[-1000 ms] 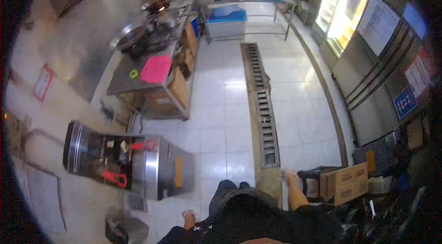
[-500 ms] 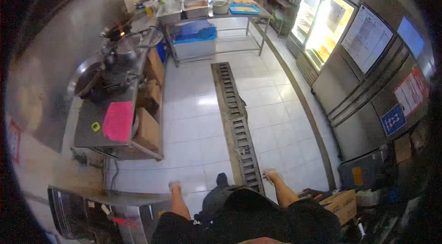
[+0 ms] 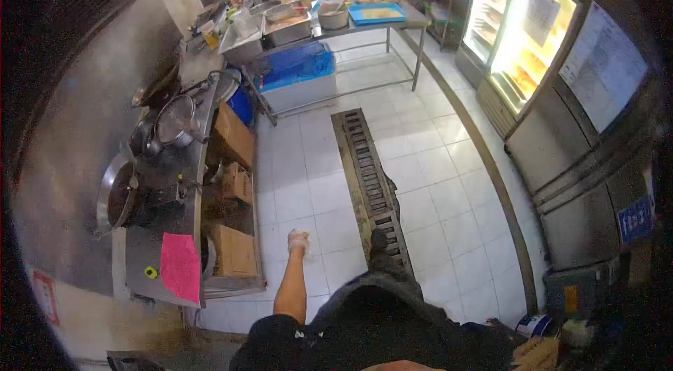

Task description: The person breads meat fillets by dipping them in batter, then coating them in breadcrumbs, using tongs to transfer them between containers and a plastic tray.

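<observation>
My left hand [image 3: 298, 239] hangs over the white tiled floor [image 3: 333, 231], in what looks like a thin clear glove. Its fingers are small and smeared, so I cannot make out whether they are spread or curled; no object shows in it. Nearest to it is the steel counter [image 3: 151, 264] on the left. A pink cloth [image 3: 180, 267] drapes over that counter's front edge, beside a small yellow-green item [image 3: 151, 272]. My right hand is out of view, past my dark-clothed body.
Several pans, including a large wok [image 3: 116, 189], line the left counter, with cardboard boxes [image 3: 235, 250] beneath. A floor drain grate [image 3: 368, 168] runs ahead. Beyond it stands a steel table [image 3: 413, 18] with trays and a blue tray [image 3: 377, 14]. A lit glass-door fridge [image 3: 533, 35] is on the right.
My view has moved forward, and the table and fridge appear nearer. The left hand has swung forward and up in the frame. The right hand, visible before, has left view.
</observation>
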The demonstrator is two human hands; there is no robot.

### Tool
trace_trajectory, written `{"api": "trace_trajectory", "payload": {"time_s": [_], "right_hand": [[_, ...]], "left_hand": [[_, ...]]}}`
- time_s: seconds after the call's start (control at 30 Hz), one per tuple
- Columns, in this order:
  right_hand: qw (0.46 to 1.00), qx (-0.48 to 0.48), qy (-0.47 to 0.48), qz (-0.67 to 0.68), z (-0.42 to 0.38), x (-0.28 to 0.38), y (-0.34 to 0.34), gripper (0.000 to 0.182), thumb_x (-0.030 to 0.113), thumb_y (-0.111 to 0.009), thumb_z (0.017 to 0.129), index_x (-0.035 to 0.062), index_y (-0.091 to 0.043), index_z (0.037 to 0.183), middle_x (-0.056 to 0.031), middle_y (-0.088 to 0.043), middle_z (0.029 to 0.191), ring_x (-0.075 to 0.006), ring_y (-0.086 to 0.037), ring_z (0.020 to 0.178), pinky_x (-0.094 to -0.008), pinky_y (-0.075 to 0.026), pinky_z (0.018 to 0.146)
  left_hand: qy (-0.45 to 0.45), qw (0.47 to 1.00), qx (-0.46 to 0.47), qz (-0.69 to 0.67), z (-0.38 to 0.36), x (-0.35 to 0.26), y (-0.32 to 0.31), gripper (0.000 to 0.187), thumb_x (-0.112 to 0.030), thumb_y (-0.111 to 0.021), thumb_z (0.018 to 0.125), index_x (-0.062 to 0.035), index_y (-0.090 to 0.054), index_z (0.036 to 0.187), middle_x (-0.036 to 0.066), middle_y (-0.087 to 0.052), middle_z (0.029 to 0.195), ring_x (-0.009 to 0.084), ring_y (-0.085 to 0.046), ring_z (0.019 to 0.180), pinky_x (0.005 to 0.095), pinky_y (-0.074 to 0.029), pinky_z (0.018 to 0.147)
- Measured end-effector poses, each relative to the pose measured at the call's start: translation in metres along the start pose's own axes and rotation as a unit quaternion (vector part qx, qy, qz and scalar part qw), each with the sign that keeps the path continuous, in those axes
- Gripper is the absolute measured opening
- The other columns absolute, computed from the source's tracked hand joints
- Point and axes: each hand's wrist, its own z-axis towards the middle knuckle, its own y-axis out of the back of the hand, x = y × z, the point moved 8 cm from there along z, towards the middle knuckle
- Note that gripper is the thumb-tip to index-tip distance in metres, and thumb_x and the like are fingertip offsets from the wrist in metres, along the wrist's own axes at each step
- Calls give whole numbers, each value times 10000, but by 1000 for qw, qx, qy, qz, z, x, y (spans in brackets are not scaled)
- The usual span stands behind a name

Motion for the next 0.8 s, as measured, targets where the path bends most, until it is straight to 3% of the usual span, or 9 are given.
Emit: {"api": "trace_trajectory", "payload": {"time_s": [0.13,0.23,0.33,0.37,0.4,0.53,0.7,0.77,0.8], "right_hand": [[951,7,94,-295,116,128,-52,207,255,-555,761,86,-614,864,-94,-599,872,-210,-555,806,-345,-440,688],[841,22,241,-485,204,253,-123,221,262,-564,745,92,-626,874,-96,-605,902,-205,-557,860,-341,-439,731],[547,-21,620,-562,295,381,-231,238,268,-574,730,97,-637,883,-97,-611,932,-200,-558,914,-337,-438,773],[521,68,763,-376,204,467,-283,71,143,-565,754,77,-590,740,-104,-586,683,-221,-602,643,-337,-478,522],[799,137,540,-226,264,498,-307,130,170,-539,790,50,-588,788,-100,-599,723,-205,-611,665,-325,-493,537],[893,167,335,-251,294,632,-428,188,184,-535,816,44,-588,930,-115,-613,884,-240,-593,791,-352,-476,695],[848,91,327,-407,392,666,-420,211,184,-534,823,-4,-577,910,-123,-609,788,-208,-604,627,-317,-472,520],[879,26,193,-435,448,635,-358,208,168,-556,809,-16,-586,901,-121,-611,759,-198,-608,590,-303,-476,469],[877,17,205,-435,435,629,-328,200,161,-542,810,-6,-581,912,-134,-605,784,-216,-601,621,-332,-470,516]], "left_hand": [[296,826,55,-476,-13,38,-28,229,-232,-553,725,-89,-655,871,123,-640,926,228,-632,808,348,-502,703],[195,965,102,-144,31,73,-117,233,-250,-561,713,-102,-666,860,99,-650,923,208,-635,809,343,-508,707],[166,962,216,-24,45,57,-106,214,-261,-598,691,-152,-676,859,59,-656,924,186,-631,844,334,-508,710],[167,953,254,2,49,41,-85,209,-263,-615,682,-175,-680,860,43,-658,926,178,-628,861,330,-507,712],[168,942,289,34,52,26,-65,206,-265,-632,673,-198,-683,861,27,-660,927,171,-626,878,327,-505,713],[-50,895,-2,-443,148,21,-70,243,-306,-529,771,-106,-649,836,73,-640,815,241,-605,735,360,-490,629],[167,955,241,-29,296,51,-72,230,-317,-593,730,-221,-675,922,-11,-666,895,213,-629,859,394,-504,696],[-1,995,4,101,386,56,-8,216,-239,-492,833,-69,-625,847,86,-601,727,232,-580,681,359,-472,579],[194,953,226,60,453,73,-52,236,-342,-571,758,-190,-671,908,29,-662,871,220,-629,850,369,-506,687]]}}
